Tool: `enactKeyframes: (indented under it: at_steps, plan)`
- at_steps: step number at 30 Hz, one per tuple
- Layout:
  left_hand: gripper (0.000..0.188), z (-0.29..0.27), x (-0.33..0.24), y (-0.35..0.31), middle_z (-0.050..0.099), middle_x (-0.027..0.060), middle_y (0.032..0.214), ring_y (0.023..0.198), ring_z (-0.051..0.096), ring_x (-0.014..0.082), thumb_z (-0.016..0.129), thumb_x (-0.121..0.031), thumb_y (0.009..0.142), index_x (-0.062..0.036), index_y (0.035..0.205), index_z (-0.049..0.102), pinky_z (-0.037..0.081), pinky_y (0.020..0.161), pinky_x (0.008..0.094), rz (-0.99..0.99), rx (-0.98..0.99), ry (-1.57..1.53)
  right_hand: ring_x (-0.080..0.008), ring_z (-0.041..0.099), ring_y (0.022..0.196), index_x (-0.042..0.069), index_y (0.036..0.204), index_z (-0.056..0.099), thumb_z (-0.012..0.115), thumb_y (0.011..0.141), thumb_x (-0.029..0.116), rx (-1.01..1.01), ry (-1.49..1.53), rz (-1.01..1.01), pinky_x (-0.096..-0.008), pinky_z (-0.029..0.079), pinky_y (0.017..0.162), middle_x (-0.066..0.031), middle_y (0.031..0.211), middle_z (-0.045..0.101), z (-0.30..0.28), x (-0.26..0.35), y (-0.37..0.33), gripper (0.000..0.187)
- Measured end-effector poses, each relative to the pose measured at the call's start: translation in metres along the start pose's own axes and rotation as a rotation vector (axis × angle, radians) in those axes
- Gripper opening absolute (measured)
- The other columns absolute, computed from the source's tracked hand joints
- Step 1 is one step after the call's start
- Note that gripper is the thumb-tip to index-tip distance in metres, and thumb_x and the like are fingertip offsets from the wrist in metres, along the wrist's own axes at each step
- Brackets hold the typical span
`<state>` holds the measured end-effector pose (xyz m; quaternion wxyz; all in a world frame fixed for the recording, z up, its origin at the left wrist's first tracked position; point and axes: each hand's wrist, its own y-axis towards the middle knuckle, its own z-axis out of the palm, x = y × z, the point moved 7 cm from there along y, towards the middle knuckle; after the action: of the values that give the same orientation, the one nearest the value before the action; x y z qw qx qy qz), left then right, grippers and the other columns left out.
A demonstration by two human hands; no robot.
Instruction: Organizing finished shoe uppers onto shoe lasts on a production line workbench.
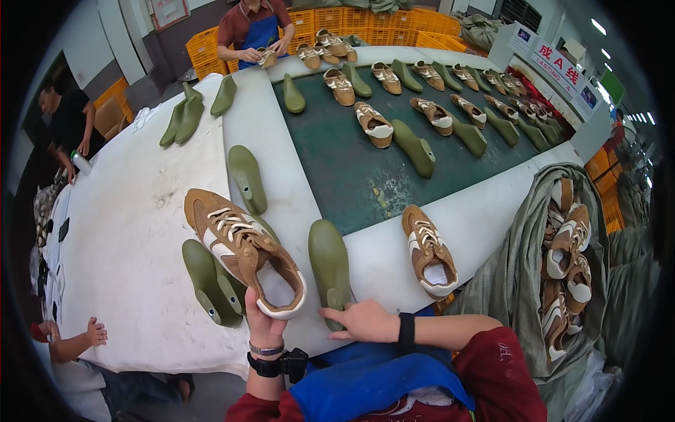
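My left hand [264,318] is closed on the heel of a brown-and-white lace-up sneaker [235,243], raised over the table with its opening toward me. Partly hidden beneath the sneaker are green shoe lasts [204,281]. To its right lies another green shoe last [328,257]; my right hand [362,320] has its fingers across the near, narrow end of it. Another green last [246,179] rests beyond the raised sneaker. A second brown sneaker [429,253] sits on the white table edge, right of my right hand.
A green conveyor belt [330,176] carries rows of sneakers and lasts. At right, a grey sack [492,288] holds several sneakers [568,246]. Across the table a person in a blue apron [260,35] handles a shoe. Other people stand at the left. Orange crates [365,21] line the back.
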<state>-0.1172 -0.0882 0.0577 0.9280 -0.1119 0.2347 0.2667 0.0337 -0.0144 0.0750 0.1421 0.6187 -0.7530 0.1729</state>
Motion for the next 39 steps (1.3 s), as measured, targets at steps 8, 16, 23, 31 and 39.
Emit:
enactKeyframes:
  at_steps: [8, 16, 23, 31, 39]
  plan:
    - [0.075, -0.012, -0.003, -0.02, 0.046, 0.0104, 0.131, 0.118, 0.047, 0.0285, 0.065, -0.051, 0.077, -0.0087, 0.133, 0.038, 0.041, 0.099, 0.0445, -0.014, -0.036, 0.068, -0.0356, 0.06, 0.055, 0.015, 0.092, 0.051, 0.051, 0.081, 0.022, -0.32, -0.116, 0.146, -0.0489, 0.045, 0.049, -0.0151, 0.06, 0.059, -0.038, -0.11, 0.076, 0.013]
    - [0.078, 0.008, 0.029, -0.044, 0.047, 0.008, 0.13, 0.117, 0.048, 0.0221, 0.069, -0.045, 0.077, -0.0041, 0.135, 0.035, 0.041, 0.099, 0.0379, -0.187, 0.027, 0.134, -0.0335, 0.062, 0.083, 0.018, 0.095, 0.056, 0.043, 0.086, 0.02, -0.136, -0.162, 0.396, -0.0438, 0.047, 0.072, -0.0134, 0.085, 0.064, -0.042, -0.223, 0.159, 0.015]
    - [0.065, 0.004, 0.052, -0.026, 0.044, 0.0077, 0.133, 0.12, 0.046, 0.0232, 0.057, -0.042, 0.087, -0.0069, 0.137, 0.034, 0.04, 0.1, 0.0394, -0.256, -0.03, 0.155, -0.0325, 0.062, 0.093, 0.018, 0.118, 0.054, 0.047, 0.082, 0.013, -0.098, -0.141, 0.426, -0.0423, 0.049, 0.078, -0.0173, 0.1, 0.064, -0.049, -0.212, 0.142, 0.037]
    - [0.06, 0.017, 0.087, 0.006, 0.052, 0.0082, 0.125, 0.109, 0.054, 0.0274, 0.048, -0.055, 0.087, -0.0131, 0.13, 0.044, 0.046, 0.09, 0.0455, -0.312, -0.074, 0.018, -0.0318, 0.062, 0.088, 0.009, 0.104, 0.063, 0.059, 0.08, 0.029, -0.172, 0.38, 0.017, -0.0411, 0.049, 0.074, -0.0154, 0.093, 0.064, -0.095, -0.048, 0.006, 0.031]
    - [0.052, 0.053, 0.15, 0.003, 0.043, 0.0103, 0.135, 0.122, 0.043, 0.0255, 0.045, -0.036, 0.094, -0.0127, 0.139, 0.032, 0.033, 0.103, 0.0416, -0.48, 0.171, 0.363, -0.0355, 0.06, 0.079, 0.005, 0.092, 0.057, 0.063, 0.076, 0.022, -0.327, 0.422, -0.029, -0.0448, 0.046, 0.066, -0.0147, 0.085, 0.06, -0.078, -0.062, -0.099, 0.025]
